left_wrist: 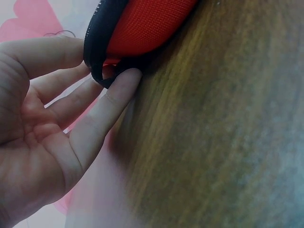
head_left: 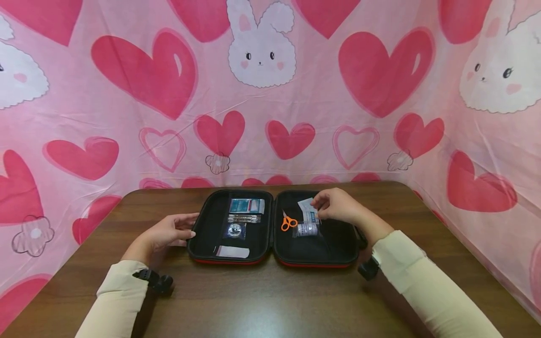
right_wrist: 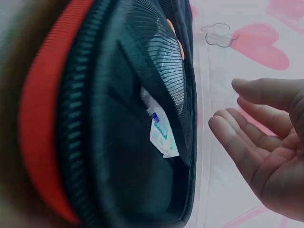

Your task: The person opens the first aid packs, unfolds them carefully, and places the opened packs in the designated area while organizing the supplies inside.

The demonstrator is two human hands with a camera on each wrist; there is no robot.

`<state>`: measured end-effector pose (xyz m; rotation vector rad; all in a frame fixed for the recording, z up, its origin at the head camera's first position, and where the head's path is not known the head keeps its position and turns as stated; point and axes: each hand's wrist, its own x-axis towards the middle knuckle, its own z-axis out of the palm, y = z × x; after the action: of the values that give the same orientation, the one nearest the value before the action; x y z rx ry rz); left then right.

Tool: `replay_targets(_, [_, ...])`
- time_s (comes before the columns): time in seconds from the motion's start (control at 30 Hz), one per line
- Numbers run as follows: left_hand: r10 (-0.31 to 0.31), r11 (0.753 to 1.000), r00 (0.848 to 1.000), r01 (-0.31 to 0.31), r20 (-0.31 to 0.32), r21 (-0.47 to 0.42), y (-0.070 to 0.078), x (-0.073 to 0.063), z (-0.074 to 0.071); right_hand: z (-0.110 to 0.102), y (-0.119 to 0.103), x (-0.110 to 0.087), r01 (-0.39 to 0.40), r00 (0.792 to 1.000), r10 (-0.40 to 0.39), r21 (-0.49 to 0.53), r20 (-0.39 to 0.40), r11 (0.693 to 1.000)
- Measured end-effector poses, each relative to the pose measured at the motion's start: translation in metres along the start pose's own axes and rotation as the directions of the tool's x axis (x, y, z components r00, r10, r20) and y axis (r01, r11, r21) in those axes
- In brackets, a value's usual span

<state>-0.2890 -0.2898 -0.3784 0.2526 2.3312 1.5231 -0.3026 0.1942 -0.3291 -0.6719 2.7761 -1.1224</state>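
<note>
A black zip case (head_left: pixel 207 234) with red outer sides lies unfolded on the table, apparently a first-aid kit. My left hand (head_left: pixel 175 230) holds its left edge, thumb over the zipped rim and fingers along the outside. Above the right half hovers my right hand (head_left: pixel 338 205), fingers loosely bent with nothing between them in the right wrist view. Under its fingertips a white printed packet (head_left: pixel 310 215) sticks out of the mesh pocket. Close by are small scissors (head_left: pixel 289 223) with orange handles and a wrapped white roll (head_left: pixel 306 229).
The left half holds a blue-green packet (head_left: pixel 245 205), thin metallic items (head_left: pixel 244 218), a clear bag with a round item (head_left: pixel 235 230) and a white packet (head_left: pixel 233 252). Brown wooden table (head_left: pixel 253 295) surrounds the case; a pink heart-print cloth (head_left: pixel 304 98) hangs behind.
</note>
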Motion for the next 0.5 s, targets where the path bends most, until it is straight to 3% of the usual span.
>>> replay_targets(0.23, [0.004, 1.000, 1.000, -0.004, 0.001, -0.001, -0.002, 0.000, -0.001, 0.005, -0.006, 0.021, 0.077, 0.995, -0.076, -0.015, 0.062, 0.997])
replay_targets(0.5, [0.014, 1.000, 1.000, -0.013, 0.013, -0.011, -0.001, 0.000, -0.001, 0.013, -0.011, 0.039, 0.057, 0.988, -0.059, 0.022, 0.140, 0.998])
